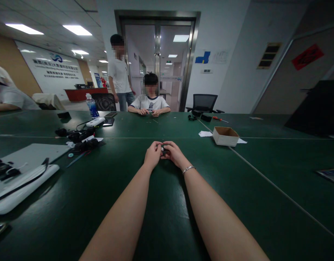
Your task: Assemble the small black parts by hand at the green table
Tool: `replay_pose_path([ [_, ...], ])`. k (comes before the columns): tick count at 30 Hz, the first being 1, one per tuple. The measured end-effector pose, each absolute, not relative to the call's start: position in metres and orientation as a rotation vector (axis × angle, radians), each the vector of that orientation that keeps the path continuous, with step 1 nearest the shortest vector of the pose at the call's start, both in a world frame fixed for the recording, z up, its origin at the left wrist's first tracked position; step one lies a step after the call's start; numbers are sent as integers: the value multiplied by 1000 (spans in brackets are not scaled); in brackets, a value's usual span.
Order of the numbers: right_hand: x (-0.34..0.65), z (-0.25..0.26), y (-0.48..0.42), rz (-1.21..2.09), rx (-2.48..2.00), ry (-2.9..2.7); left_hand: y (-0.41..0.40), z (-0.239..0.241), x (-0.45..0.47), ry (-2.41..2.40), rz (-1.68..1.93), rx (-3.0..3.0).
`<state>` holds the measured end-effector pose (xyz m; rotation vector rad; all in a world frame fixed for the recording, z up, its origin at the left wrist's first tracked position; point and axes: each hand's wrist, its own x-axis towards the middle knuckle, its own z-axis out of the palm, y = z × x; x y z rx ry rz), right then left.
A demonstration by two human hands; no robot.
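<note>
Left of the open-topped box [223, 140], its floor hidden, left hand [152, 154] and right hand [176, 153], both curled, grip a small object [163, 149].

Reception desk [86, 94], wall sign [51, 69] — this is an office

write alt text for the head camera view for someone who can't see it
A person's left hand and right hand hold a small dark object at a green table. Someone sits opposite; an open box stands to the right.
</note>
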<state>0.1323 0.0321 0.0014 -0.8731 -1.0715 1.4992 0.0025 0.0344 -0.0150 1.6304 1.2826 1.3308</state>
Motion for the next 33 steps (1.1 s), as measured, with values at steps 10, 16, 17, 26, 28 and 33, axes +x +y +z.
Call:
replay_pose_path([
  [10, 133, 3, 32, 1492, -885, -1053, 32, -13, 3, 1304, 1322, 1647],
  [16, 133, 2, 33, 1493, -896, -1068, 33, -14, 3, 1297, 1313, 1652],
  [17, 133, 1, 33, 1497, -883, -1065, 33, -14, 3, 1299, 1315, 1651],
  [26, 131, 1, 33, 1463, -912, -1107, 32, -12, 3, 1308, 1312, 1672],
  [28, 132, 1, 33, 1466, -918, -1094, 33, -13, 3, 1310, 1303, 1666],
  [33, 132, 0, 34, 1480, -911, -1063, 34, -15, 4, 1304, 1306, 1636],
])
